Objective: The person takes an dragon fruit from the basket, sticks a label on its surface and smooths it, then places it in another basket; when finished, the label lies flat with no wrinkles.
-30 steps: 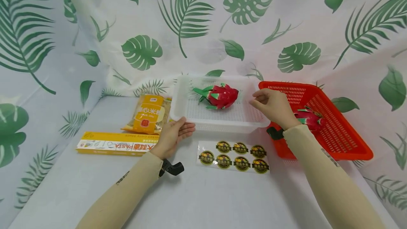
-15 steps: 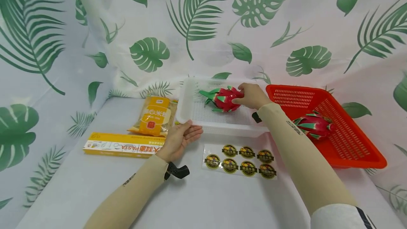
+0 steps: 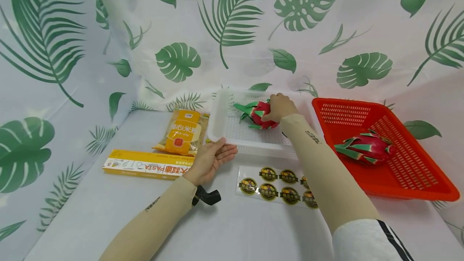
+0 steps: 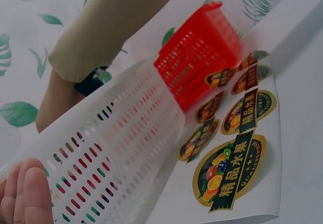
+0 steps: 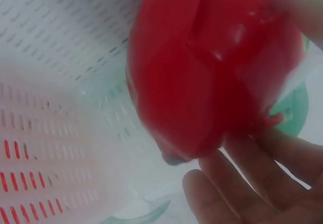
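Note:
In the white basket (image 3: 246, 142), my right hand (image 3: 282, 106) grips a pink dragon fruit (image 3: 259, 110) with green scales, thumb and fingers on opposite sides. Up close in the right wrist view, the red fruit (image 5: 202, 67) has fingers (image 5: 257, 173) along its side; the basket's slotted walls stand beyond. My left hand (image 3: 210, 162) is at the basket's front left corner, thumb at the rim and fingers straight along the outer front wall. The left wrist view shows the fingertips (image 4: 38, 193) close to that slotted wall. A second dragon fruit (image 3: 369, 147) lies in a red basket (image 3: 417, 182).
A clear sheet of round fruit stickers (image 3: 268, 192) lies in front of the white basket, partly under my right forearm in view. To the left are a yellow noodle bag (image 3: 183, 132) and a long pasta box (image 3: 145, 164). Leaf-patterned cloth (image 3: 250, 31) hangs behind.
My right hand has moved left from the white basket's right side and taken hold of the dragon fruit inside. The left hand stays at the corner. The head view has shifted slightly.

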Demonstrator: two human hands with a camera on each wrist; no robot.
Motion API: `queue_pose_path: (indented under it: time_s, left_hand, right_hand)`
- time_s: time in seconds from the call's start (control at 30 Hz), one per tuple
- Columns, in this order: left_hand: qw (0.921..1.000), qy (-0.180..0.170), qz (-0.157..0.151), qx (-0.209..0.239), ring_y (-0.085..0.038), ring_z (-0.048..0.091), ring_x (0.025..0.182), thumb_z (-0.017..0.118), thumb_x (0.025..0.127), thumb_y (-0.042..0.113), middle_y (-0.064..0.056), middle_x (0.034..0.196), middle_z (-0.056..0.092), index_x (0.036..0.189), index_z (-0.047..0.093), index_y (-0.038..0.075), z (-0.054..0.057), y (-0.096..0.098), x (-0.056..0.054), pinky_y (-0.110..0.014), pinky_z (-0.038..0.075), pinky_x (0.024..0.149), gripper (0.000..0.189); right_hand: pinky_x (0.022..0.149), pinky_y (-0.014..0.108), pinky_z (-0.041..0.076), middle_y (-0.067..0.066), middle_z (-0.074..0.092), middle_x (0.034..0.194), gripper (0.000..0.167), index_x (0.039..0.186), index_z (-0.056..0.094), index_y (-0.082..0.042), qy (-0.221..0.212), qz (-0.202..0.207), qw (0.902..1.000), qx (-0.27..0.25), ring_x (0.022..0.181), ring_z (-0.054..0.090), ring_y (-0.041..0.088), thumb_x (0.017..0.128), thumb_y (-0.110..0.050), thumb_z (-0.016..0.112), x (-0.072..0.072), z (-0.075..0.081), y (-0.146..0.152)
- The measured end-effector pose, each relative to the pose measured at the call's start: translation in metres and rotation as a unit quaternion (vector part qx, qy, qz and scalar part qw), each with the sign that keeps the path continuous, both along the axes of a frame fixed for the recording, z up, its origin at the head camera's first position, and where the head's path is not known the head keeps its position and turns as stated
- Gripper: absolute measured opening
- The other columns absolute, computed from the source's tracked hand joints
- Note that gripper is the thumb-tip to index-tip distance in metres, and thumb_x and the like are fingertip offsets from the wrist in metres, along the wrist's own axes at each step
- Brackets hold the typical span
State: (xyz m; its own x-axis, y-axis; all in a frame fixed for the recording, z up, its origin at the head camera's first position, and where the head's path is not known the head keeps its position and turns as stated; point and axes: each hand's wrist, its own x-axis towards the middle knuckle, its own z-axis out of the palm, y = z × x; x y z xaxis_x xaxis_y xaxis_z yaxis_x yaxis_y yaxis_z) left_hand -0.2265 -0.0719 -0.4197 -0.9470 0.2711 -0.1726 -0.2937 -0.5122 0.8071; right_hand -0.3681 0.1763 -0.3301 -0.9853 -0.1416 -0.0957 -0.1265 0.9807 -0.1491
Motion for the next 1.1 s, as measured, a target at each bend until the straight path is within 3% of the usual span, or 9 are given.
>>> queue_pose_path:
  time_s: [0.37, 0.6, 0.73, 0.9, 1.1]
  left_hand:
    - [0.9999, 0.006, -0.008, -0.001, -0.012, 0.078, 0.091, 0.048, 0.112, 0.021, -0.004, 0.096, 0.079, 0.117, 0.061, 0.0, 0.004, 0.002, 0.001, -0.025, 0.062, 0.087, 0.024]
    - [1.0, -0.002, -0.009, -0.002, -0.013, 0.078, 0.092, 0.049, 0.111, 0.02, -0.005, 0.096, 0.079, 0.119, 0.06, -0.001, 0.002, 0.002, 0.003, -0.025, 0.062, 0.088, 0.025]
    - [0.9999, -0.005, -0.009, -0.006, -0.013, 0.078, 0.092, 0.05, 0.111, 0.019, -0.005, 0.096, 0.079, 0.12, 0.06, -0.003, 0.002, 0.002, 0.004, -0.026, 0.062, 0.088, 0.026]
    - [1.0, -0.005, -0.004, -0.001, -0.014, 0.079, 0.092, 0.049, 0.111, 0.018, -0.006, 0.096, 0.08, 0.117, 0.061, -0.001, 0.002, 0.001, 0.003, -0.026, 0.062, 0.087, 0.022]
    - [1.0, -0.007, 0.0, 0.001, -0.014, 0.079, 0.092, 0.049, 0.111, 0.017, -0.006, 0.095, 0.079, 0.112, 0.061, 0.003, 0.003, -0.001, 0.002, -0.026, 0.062, 0.087, 0.019]
  right_hand:
    - [0.113, 0.052, 0.048, 0.024, 0.058, 0.13, 0.072, 0.133, 0.053, 0.004, 0.023, -0.01, 0.9997, -0.005, 0.117, 0.056, 0.037, 0.083, -0.036, 0.086, -0.004, -0.004, 0.002]
    - [0.099, 0.049, 0.056, 0.02, 0.065, 0.113, 0.058, 0.117, 0.062, 0.001, 0.04, -0.021, 0.9987, -0.022, 0.102, 0.06, 0.035, 0.08, -0.037, 0.087, 0.003, -0.006, 0.005]
    - [0.093, 0.048, 0.057, 0.019, 0.068, 0.109, 0.058, 0.115, 0.064, 0.0, 0.05, -0.02, 0.998, -0.033, 0.099, 0.061, 0.035, 0.079, -0.039, 0.086, 0.008, -0.006, 0.01]
    - [0.093, 0.049, 0.057, 0.019, 0.068, 0.111, 0.064, 0.122, 0.063, 0.001, 0.071, -0.006, 0.9957, -0.059, 0.103, 0.059, 0.035, 0.079, -0.04, 0.086, 0.016, 0.003, 0.017]
    - [0.087, 0.048, 0.058, 0.017, 0.071, 0.106, 0.056, 0.117, 0.067, -0.001, 0.103, 0.022, 0.9913, -0.08, 0.098, 0.061, 0.033, 0.079, -0.038, 0.086, 0.037, 0.025, 0.026]
